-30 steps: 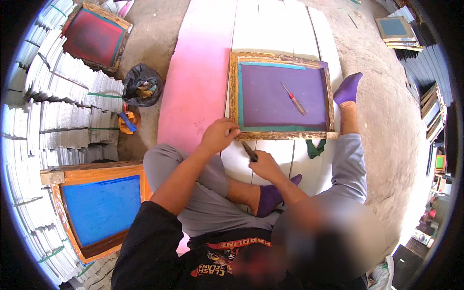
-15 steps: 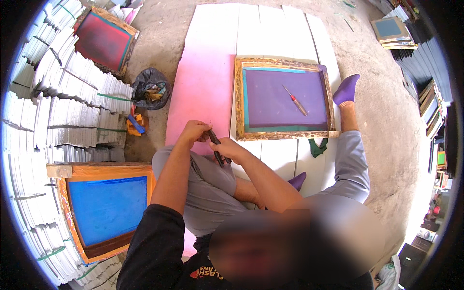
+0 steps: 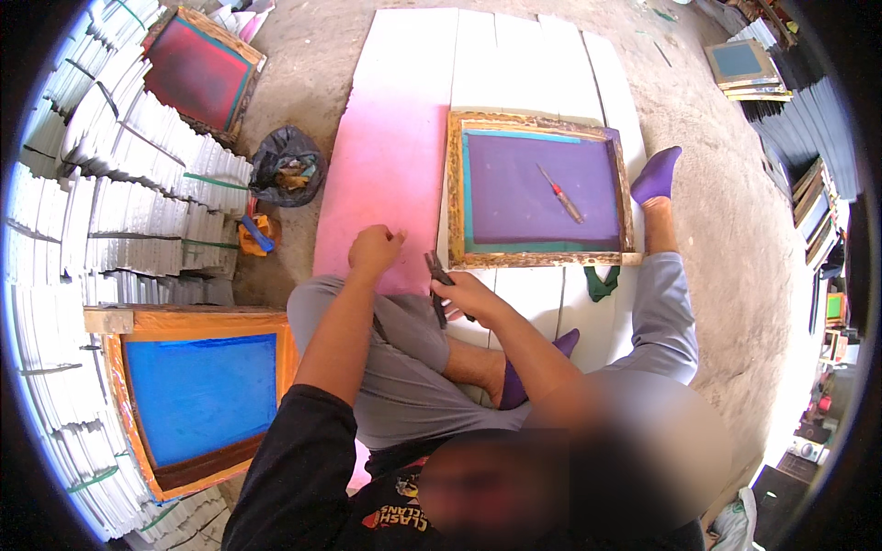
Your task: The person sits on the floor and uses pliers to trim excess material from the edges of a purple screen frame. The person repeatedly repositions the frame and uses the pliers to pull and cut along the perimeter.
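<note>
A person is sitting on a low board platform (image 3: 524, 69), white with a pink strip along its left edge, and from where I'm standing both bare hands are showing. The right hand (image 3: 467, 296) is wrapping its fingers around dark pliers (image 3: 438, 268), whose arms are standing apart, close to the near left corner of a wooden frame (image 3: 542, 259). The left hand (image 3: 375, 248) is hovering over the pink strip with its fingers curled and the thumb near the forefinger; I can't tell whether they are pinching anything.

The frame is lying on the white boards, toward the platform's right edge, its left side running beside the pink strip. On its purple mesh (image 3: 514, 197) a screwdriver (image 3: 567, 204) is resting aslant, its tip pointing to the far left corner. A green cloth (image 3: 602, 285) is lying at the frame's near side, toward the right corner. A purple-socked foot (image 3: 656, 173) is standing just beside the frame's right side. Past the platform's left edge, a black bag (image 3: 288, 167) is sitting open on the floor.
</note>
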Action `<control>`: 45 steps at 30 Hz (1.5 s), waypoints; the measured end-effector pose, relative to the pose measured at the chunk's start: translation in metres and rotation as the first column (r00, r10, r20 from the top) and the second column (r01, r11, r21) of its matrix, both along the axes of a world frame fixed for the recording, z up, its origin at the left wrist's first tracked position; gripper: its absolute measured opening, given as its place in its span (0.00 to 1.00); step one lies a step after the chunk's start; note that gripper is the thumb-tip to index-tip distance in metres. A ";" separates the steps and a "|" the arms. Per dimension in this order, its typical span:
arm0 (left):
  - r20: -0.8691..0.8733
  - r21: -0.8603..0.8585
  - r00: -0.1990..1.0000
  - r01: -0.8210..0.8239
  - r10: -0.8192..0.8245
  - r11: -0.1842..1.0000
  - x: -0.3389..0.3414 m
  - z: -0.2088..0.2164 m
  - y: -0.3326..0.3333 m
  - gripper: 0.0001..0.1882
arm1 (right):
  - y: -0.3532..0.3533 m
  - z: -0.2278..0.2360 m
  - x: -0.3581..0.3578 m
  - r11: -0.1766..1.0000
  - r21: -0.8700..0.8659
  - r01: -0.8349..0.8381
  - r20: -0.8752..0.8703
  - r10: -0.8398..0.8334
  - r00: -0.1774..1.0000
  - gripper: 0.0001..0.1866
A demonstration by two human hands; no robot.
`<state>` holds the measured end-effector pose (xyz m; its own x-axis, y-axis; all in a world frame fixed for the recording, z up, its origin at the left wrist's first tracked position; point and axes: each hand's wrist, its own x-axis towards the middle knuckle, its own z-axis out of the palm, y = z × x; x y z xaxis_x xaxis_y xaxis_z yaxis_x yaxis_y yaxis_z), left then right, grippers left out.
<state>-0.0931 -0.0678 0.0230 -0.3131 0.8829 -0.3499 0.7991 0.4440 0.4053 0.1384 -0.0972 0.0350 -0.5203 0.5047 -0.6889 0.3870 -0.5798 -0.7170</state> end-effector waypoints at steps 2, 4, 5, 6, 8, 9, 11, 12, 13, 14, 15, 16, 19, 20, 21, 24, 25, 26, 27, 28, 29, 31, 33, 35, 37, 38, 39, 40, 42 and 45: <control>0.039 0.106 0.990 0.128 -0.133 0.986 0.020 0.006 -0.003 0.16 | -0.008 -0.002 0.028 0.998 0.051 0.048 0.056 -0.051 0.997 0.21; -0.007 0.232 0.944 0.323 -0.330 0.918 0.043 0.010 -0.008 0.15 | -0.015 -0.008 0.056 0.992 0.109 0.071 0.126 -0.084 0.988 0.23; -0.075 0.295 0.889 0.452 -0.451 0.842 0.056 0.014 -0.011 0.16 | -0.018 -0.011 0.070 0.987 0.142 0.072 0.171 -0.096 0.981 0.23; -0.151 0.347 0.815 0.573 -0.559 0.742 0.068 0.014 -0.013 0.18 | -0.019 -0.013 0.079 0.984 0.154 0.091 0.195 -0.120 0.973 0.23; -0.280 0.426 0.704 0.700 -0.652 0.573 0.088 0.011 -0.021 0.23 | -0.020 -0.015 0.093 0.977 0.155 0.146 0.219 -0.178 0.959 0.23; -0.348 0.452 0.642 0.753 -0.683 0.478 0.094 0.009 -0.025 0.25 | -0.019 -0.018 0.096 0.978 0.130 0.162 0.215 -0.187 0.958 0.22; -0.390 0.404 0.585 0.803 -0.711 0.438 0.098 0.001 -0.029 0.30 | -0.018 -0.023 0.101 0.977 0.081 0.195 0.212 -0.208 0.955 0.22; -0.409 0.379 0.553 0.826 -0.725 0.416 0.100 -0.002 -0.030 0.32 | -0.018 -0.025 0.102 0.982 0.061 0.178 0.221 -0.187 0.957 0.20; -0.411 0.367 0.550 0.830 -0.727 0.420 0.100 -0.004 -0.031 0.33 | -0.019 -0.028 0.103 0.984 0.040 0.173 0.223 -0.178 0.959 0.20; -0.412 0.354 0.548 0.833 -0.728 0.426 0.100 -0.004 -0.031 0.34 | -0.020 -0.027 0.102 0.985 0.020 0.169 0.223 -0.169 0.960 0.19; -0.414 0.341 0.545 0.835 -0.729 0.431 0.099 -0.004 -0.032 0.35 | -0.022 -0.024 0.101 0.984 -0.001 0.177 0.215 -0.172 0.961 0.19; -0.400 0.345 0.556 0.828 -0.728 0.443 0.098 -0.004 -0.033 0.35 | -0.023 -0.025 0.101 0.984 -0.006 0.177 0.209 -0.171 0.963 0.20; -0.375 0.361 0.575 0.813 -0.727 0.456 0.097 -0.001 -0.033 0.33 | -0.027 -0.030 0.104 0.986 0.015 0.164 0.196 -0.164 0.967 0.22; -0.378 0.366 0.573 0.814 -0.727 0.451 0.095 -0.001 -0.034 0.33 | -0.027 -0.028 0.103 0.987 0.025 0.156 0.189 -0.158 0.969 0.23; -0.381 0.372 0.572 0.814 -0.727 0.446 0.094 -0.001 -0.034 0.32 | -0.026 -0.027 0.103 0.988 0.034 0.149 0.181 -0.153 0.972 0.23; -0.330 0.318 0.564 0.821 -0.757 0.474 0.093 -0.004 -0.035 0.31 | -0.017 -0.018 0.103 0.994 0.063 0.086 0.212 -0.097 0.972 0.23; -0.359 0.345 0.562 0.822 -0.745 0.454 0.092 -0.004 -0.035 0.28 | -0.012 -0.014 0.102 0.996 0.056 0.067 0.221 -0.077 0.972 0.23; -0.387 0.373 0.561 0.821 -0.732 0.432 0.093 -0.004 -0.034 0.26 | -0.007 -0.009 0.101 0.998 0.049 0.047 0.232 -0.057 0.971 0.23; -0.414 0.400 0.561 0.820 -0.717 0.410 0.094 -0.003 -0.034 0.23 | -0.002 -0.002 0.100 0.999 0.027 0.037 0.232 -0.042 0.972 0.23; -0.425 0.410 0.563 0.818 -0.709 0.404 0.094 -0.001 -0.034 0.22 | 0.003 0.002 0.098 1.000 0.004 0.028 0.234 -0.028 0.972 0.23; -0.434 0.422 0.567 0.815 -0.700 0.398 0.094 0.000 -0.033 0.21 | 0.008 0.006 0.097 1.000 -0.017 0.019 0.239 -0.014 0.971 0.23; -0.445 0.441 0.575 0.808 -0.687 0.391 0.094 0.001 -0.031 0.18 | 0.014 0.010 0.094 0.998 -0.056 0.004 0.259 0.011 0.966 0.23; -0.443 0.459 0.586 0.799 -0.679 0.390 0.094 0.000 -0.030 0.16 | 0.020 0.016 0.091 0.996 -0.089 -0.012 0.288 0.037 0.957 0.22; -0.418 0.453 0.593 0.793 -0.688 0.408 0.094 0.001 -0.028 0.15 | 0.025 0.018 0.088 0.993 -0.114 -0.031 0.309 0.065 0.949 0.22; -0.393 0.423 0.593 0.795 -0.702 0.434 0.094 -0.002 -0.028 0.17 | 0.031 0.016 0.092 0.988 -0.139 -0.061 0.295 0.100 0.950 0.21; -0.382 0.395 0.588 0.801 -0.713 0.449 0.095 -0.004 -0.028 0.19 | 0.034 0.014 0.094 0.985 -0.153 -0.080 0.274 0.120 0.954 0.21; -0.370 0.366 0.583 0.807 -0.723 0.463 0.095 -0.006 -0.028 0.21 | 0.038 0.014 0.097 0.981 -0.167 -0.099 0.253 0.140 0.957 0.20; -0.361 0.378 0.590 0.801 -0.722 0.464 0.095 -0.007 -0.028 0.20 | 0.041 0.012 0.096 0.977 -0.200 -0.066 0.281 0.122 0.952 0.19; -0.342 0.401 0.600 0.789 -0.724 0.465 0.096 -0.004 -0.027 0.19 | 0.046 0.018 0.093 0.962 -0.272 -0.014 0.272 0.091 0.958 0.17; -0.347 0.457 0.623 0.765 -0.701 0.454 0.097 -0.003 -0.025 0.14 | 0.050 0.021 0.088 0.924 -0.372 0.082 0.237 0.009 0.971 0.13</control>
